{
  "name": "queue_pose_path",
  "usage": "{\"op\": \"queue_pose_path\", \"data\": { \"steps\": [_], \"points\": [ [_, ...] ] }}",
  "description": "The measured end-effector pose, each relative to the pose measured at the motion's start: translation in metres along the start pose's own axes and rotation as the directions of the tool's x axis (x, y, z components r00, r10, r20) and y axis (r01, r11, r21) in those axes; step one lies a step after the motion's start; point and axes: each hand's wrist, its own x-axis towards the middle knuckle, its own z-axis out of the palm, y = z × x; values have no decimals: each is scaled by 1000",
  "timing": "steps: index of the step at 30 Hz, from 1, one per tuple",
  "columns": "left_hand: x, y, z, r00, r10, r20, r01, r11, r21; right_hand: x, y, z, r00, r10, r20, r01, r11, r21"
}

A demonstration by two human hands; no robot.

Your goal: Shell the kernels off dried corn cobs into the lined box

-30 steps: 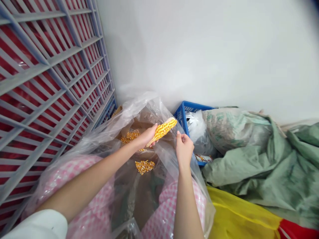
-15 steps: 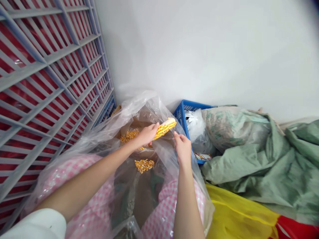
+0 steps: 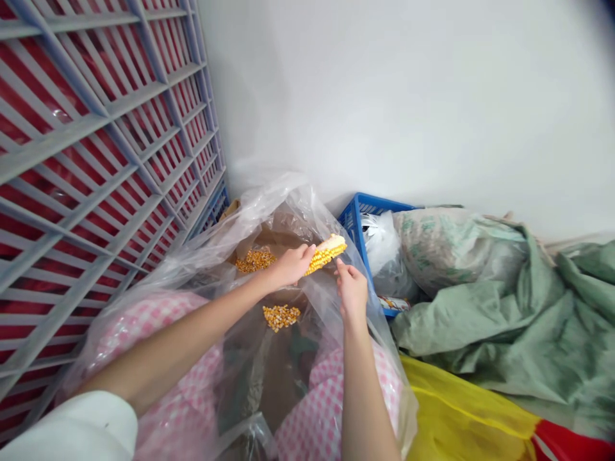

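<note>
My left hand is closed around the lower end of a corn cob, which points up and to the right. Yellow kernels cover its near side, while a pale stripe along the top is bare. Just right of the cob's tip is my right hand, fingers curled in and one fingertip at or very near the kernels. Whatever those fingers pinch, if anything, is hidden. Below both hands a large clear plastic bag spreads open, with loose corn kernels in two heaps inside it.
A slatted grey crate with red showing through stands on the left. To the right are a blue basket holding plastic bags, a green tarp and yellow cloth. Pink checked cloth shows by the bag; a white wall rises behind.
The view has shifted slightly. My left hand and the cob have moved a little right and down relative to the bag, and the cob's tip is closer to my right fingertips.
</note>
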Motion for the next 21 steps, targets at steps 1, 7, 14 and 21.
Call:
{"op": "queue_pose_path", "data": {
  "steps": [1, 7, 14, 21],
  "points": [
    [-1, 1, 0, 998, -57, 37, 59, 997, -53, 0, 0, 0, 999, -30, -17, 30, 999, -31],
    [0, 6, 1, 964, -206, 167, 255, 896, -365, 1, -10, 0, 979, -162, -127, 133, 969, -210],
    [6, 10, 5, 786, -161, 597, 547, 629, -552, 4, -18, 9, 965, -181, -190, 166, 982, -91],
    [15, 4, 8, 886, -326, 329, 456, 740, -494, 13, -16, 10, 984, -126, -127, 131, 991, 27]
  ]
}}
